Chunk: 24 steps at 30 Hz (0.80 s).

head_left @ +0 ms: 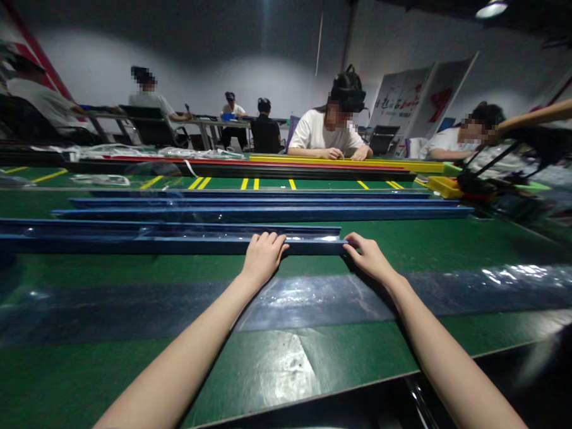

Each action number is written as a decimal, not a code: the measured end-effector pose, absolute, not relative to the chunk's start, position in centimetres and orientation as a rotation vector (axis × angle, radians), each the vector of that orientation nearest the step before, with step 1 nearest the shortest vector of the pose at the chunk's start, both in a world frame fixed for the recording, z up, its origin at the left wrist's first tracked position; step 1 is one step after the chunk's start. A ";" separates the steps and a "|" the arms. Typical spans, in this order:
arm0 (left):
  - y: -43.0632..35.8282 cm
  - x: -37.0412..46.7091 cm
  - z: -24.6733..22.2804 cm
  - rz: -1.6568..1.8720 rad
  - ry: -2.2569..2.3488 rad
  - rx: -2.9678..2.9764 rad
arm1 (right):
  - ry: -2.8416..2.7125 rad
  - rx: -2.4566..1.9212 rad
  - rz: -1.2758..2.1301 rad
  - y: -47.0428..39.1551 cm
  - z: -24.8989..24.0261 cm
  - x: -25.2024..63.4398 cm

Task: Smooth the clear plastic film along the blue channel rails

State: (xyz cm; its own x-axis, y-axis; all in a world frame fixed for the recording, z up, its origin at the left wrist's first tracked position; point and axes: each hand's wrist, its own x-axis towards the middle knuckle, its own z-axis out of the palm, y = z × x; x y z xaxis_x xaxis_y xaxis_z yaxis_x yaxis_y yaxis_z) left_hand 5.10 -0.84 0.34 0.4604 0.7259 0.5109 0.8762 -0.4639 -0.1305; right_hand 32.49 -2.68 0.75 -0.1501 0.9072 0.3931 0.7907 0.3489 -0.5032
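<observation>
A long blue channel-shaped rail (209,244) lies across the green table, its right end between my hands. My left hand (264,256) is closed over the rail's near wall a little short of that end, fingers on top. At the end itself, my right hand (367,255) pinches the near corner between thumb and fingertips. Clear plastic film shows inside the rail's trough. Closer to me, a flat strip of clear plastic film (310,301) runs under both forearms.
More blue rails (277,208) lie just beyond. Farther back are yellow bars (345,162), black and red bars, and a yellow tray (443,186). A co-worker (318,130) sits opposite; another person's arm (546,117) reaches in at the right. The table's front edge (335,392) is near me.
</observation>
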 end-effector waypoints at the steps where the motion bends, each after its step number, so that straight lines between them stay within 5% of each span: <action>1: -0.8 5.1 0.3 -0.548 -1.353 -2.337 | -1.973 -1.471 0.234 -2.7 0.7 32.5; 24: -0.6 4.9 0.2 -0.624 -1.329 -2.387 | -1.983 -1.476 0.246 -2.8 0.8 32.3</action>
State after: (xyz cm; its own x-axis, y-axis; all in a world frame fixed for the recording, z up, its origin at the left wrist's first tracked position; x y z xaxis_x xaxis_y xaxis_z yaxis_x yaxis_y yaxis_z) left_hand 4.88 -0.63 0.17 0.4668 0.7108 0.5262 0.8589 -0.5062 -0.0780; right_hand 32.28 -2.81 0.82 -0.1588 0.9101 0.3827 0.7891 0.3500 -0.5048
